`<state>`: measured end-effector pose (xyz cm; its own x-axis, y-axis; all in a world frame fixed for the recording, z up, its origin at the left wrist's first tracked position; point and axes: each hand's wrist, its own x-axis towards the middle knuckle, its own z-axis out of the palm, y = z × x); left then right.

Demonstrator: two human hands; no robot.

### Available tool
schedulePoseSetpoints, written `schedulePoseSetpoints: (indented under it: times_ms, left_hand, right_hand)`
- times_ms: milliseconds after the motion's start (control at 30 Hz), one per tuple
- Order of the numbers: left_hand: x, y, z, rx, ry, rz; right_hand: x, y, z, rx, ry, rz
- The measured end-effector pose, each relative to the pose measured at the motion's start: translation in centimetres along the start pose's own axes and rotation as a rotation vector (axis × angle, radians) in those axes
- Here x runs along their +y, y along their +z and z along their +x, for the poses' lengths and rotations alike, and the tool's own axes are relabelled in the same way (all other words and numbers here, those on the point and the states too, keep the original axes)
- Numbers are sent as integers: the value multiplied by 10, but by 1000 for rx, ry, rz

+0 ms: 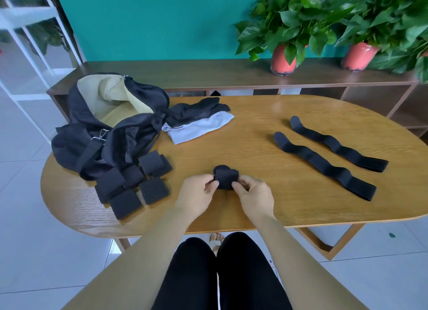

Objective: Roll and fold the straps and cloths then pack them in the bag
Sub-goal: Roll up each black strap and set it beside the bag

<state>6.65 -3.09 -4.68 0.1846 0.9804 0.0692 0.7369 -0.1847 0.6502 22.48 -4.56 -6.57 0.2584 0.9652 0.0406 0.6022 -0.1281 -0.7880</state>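
Pinching a small rolled strap [225, 177] near the table [231, 147] edge, the left hand [196, 189] and right hand [252, 191] are almost done rolling it. Five rolled straps [132, 184] wait beside the open bag [111, 124]. Two long straps [324, 161] and the cloths [199, 120] farther back are not packed yet.

both bare forearms are held forward and angled inward. the left grip [196, 190] and the right grip [253, 195] are curled, with thumbs and fingertips pinched on opposite sides of one rolled strap [225, 176].
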Motion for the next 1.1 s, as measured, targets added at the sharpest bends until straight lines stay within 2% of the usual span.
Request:
schedulePoseSetpoints:
  times_ms: [100,333,467,567,667,933,1033,1100]
  left_hand:
    - [2,7,6,83,-47,33]
    - [1,14,12,111,-117,44]
    - [4,12,12,99,-126,59]
    - [7,11,9,102,-117,109]
    - [5,12,7,75,-69,151]
    - [3,11,10,-46,-13,315]
    - [-7,2,1,87,96,534]
    - [-16,-8,-8,210,167,585]
  right_hand:
    - [-8,8,3,48,14,-73]
    - [-10,13,7,77,-28,-279]
    - [-9,17,7,97,-32,-333]
    - [-10,18,5,147,-42,-282]
    - [-9,18,2,157,-87,-238]
    - [-12,17,4,42,-107,-372]
    - [-21,22,2,-43,-153,-375]
    - [-30,31,0,-95,-200,-357]
